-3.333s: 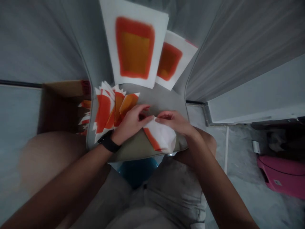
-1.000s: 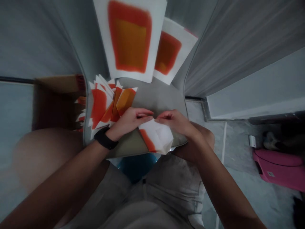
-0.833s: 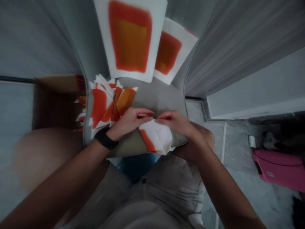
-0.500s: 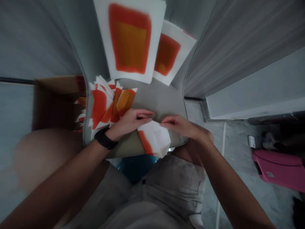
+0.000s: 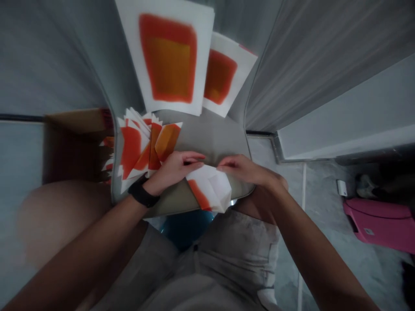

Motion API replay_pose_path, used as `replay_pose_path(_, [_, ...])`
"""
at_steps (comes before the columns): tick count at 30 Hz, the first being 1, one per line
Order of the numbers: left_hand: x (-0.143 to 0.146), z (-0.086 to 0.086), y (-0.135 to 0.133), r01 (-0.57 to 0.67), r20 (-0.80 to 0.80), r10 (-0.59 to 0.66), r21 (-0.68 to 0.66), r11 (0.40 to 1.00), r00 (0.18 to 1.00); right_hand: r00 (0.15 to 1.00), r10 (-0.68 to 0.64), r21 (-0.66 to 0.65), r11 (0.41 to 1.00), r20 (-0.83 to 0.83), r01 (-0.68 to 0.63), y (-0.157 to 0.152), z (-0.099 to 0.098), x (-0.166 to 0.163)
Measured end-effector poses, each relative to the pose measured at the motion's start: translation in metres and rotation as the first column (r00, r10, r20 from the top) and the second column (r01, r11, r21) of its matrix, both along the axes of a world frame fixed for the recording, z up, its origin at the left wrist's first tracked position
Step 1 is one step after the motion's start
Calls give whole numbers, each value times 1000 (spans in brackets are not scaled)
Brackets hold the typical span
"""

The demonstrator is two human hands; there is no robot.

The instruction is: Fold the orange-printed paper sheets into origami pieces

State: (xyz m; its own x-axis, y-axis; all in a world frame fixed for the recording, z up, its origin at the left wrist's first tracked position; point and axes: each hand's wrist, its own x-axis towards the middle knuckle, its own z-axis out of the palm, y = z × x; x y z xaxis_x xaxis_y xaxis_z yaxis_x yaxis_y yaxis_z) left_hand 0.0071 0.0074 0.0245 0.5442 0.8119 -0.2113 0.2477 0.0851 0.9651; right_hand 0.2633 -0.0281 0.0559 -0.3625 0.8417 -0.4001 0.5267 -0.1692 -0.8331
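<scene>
A folded white sheet with a red edge (image 5: pixel 210 191) lies at the near edge of a grey seat (image 5: pixel 214 138). My left hand (image 5: pixel 173 170), with a black band on its wrist, presses its fingers on the sheet's upper left corner. My right hand (image 5: pixel 248 170) rests its fingertips flat on the sheet's upper right edge. A fan of folded red and orange papers (image 5: pixel 142 147) lies just left of my left hand.
Two flat white sheets with red and orange squares, a large sheet (image 5: pixel 167 56) and a smaller sheet (image 5: pixel 223 80), lean at the back of the seat. A brown cardboard box (image 5: pixel 74 142) stands to the left. A pink object (image 5: pixel 379 224) lies on the floor at right.
My right hand has slid right along the sheet's top edge and flattened. The folded sheet has shifted slightly left and nearer. My left hand has stayed on its corner.
</scene>
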Motion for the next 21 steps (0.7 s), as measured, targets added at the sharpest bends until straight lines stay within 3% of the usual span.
replay_pose_path(4, [1,-4,-5,-52,-16,53,69,996,998,999,-20,66,998,50,17,-5,-6,1])
replay_pose_path(8, [-2,-8,-17,-178,-7,181,161,971,983,984,-159,150,978,75,146,-19,-18,-1])
replay_pose_path(12, [-3,-14,-28,-236,-53,245,127,963,968,931,-364,184,917,31,353,-37,-29,-8])
replay_pose_path(16, [0,-19,-30,-325,-77,336,128,937,939,893,-440,254,878,96,406,-45,-32,-19])
replay_pose_path(21, [-1,-18,-31,-317,-168,334,122,941,927,815,-561,278,813,143,511,-43,-40,-29])
